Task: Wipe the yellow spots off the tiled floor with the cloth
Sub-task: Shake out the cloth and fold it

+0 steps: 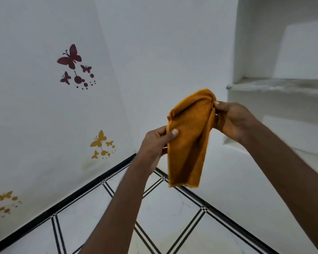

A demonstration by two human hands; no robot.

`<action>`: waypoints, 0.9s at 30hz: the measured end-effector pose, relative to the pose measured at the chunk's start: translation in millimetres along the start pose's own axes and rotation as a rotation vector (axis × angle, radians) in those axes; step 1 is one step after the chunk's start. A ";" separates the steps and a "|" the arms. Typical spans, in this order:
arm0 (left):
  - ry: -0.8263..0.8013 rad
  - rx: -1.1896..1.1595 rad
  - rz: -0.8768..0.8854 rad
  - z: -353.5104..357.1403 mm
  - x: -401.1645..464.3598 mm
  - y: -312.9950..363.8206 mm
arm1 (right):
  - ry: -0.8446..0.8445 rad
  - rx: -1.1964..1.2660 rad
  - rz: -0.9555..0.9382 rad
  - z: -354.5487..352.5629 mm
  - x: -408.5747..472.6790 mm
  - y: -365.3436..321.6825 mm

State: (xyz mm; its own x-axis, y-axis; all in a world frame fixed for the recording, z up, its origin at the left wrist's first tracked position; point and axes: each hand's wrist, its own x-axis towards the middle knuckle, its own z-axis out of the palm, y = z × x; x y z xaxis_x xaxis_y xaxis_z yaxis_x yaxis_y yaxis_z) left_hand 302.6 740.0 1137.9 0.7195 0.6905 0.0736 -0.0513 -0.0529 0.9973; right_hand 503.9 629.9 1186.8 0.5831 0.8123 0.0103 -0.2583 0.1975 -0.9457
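Observation:
An orange-yellow cloth (188, 140) hangs in the air in front of me, loosely folded lengthwise. My left hand (154, 142) pinches its left edge between thumb and fingers. My right hand (231, 120) grips its upper right edge, fingers curled round the fabric. Both hands are raised above the white tiled floor (173, 217), which has black double-line borders. No yellow spots show on the visible tiles.
White walls meet in a corner ahead. The left wall carries maroon butterfly stickers (72, 61) and yellow butterfly stickers (101, 143). A white built-in ledge (275, 87) with a recess above it stands at the right. A black skirting strip (62, 202) runs along the left wall's base.

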 end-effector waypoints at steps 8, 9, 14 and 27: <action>0.226 0.093 -0.268 79.5 -27.7 18.8 | 0.126 -0.788 -0.185 -40.0 -73.8 31.8; 0.207 0.103 -0.272 85.8 -33.4 17.0 | 0.036 -0.744 -0.173 -38.5 -86.9 35.0; 0.071 0.192 -0.272 110.8 -70.2 21.4 | -0.036 -0.740 -0.178 -45.8 -120.8 49.3; 0.287 0.190 -0.230 113.6 -119.4 26.6 | -0.097 -0.847 -0.233 -36.7 -160.4 40.9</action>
State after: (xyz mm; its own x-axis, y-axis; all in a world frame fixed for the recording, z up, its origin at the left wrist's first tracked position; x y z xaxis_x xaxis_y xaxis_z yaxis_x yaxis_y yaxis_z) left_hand 294.0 574.2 1155.3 0.4736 0.8716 -0.1265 0.2366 0.0125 0.9715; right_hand 428.1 487.6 1134.5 0.4723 0.8525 0.2239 0.5385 -0.0779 -0.8390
